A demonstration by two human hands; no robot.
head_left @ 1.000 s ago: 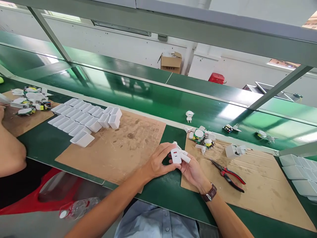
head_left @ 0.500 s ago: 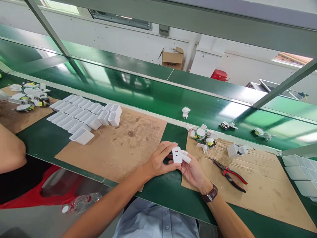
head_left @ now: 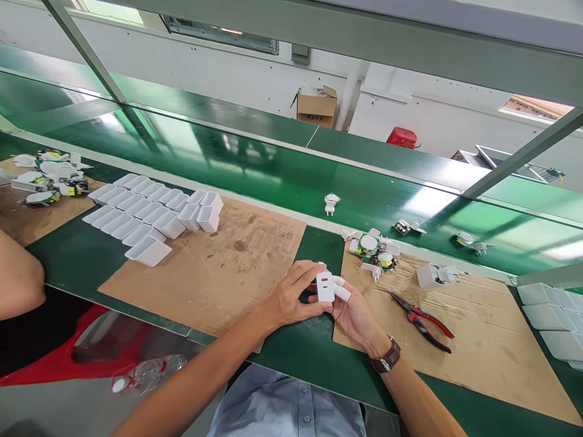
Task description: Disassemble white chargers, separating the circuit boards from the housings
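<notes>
A white charger with a red port slot and a dark one faces me between my hands, over the green bench at the gap between two cardboard sheets. My left hand is closed on its left side, thumb below and fingers above. From the right, my right hand grips it too, with white covers on some fingertips. To the right lie long-nose pliers with red and black handles. Behind them stands a white housing with a plug part in its open end.
Rows of open white housings stand on the left cardboard. A pile of circuit boards lies at the right cardboard's back edge. More boards with plugs rest on the green conveyor belt. Another person's arm is at the left.
The boards on the conveyor belt have shifted a little to the left. Both hands hold the charger in nearly the same place.
</notes>
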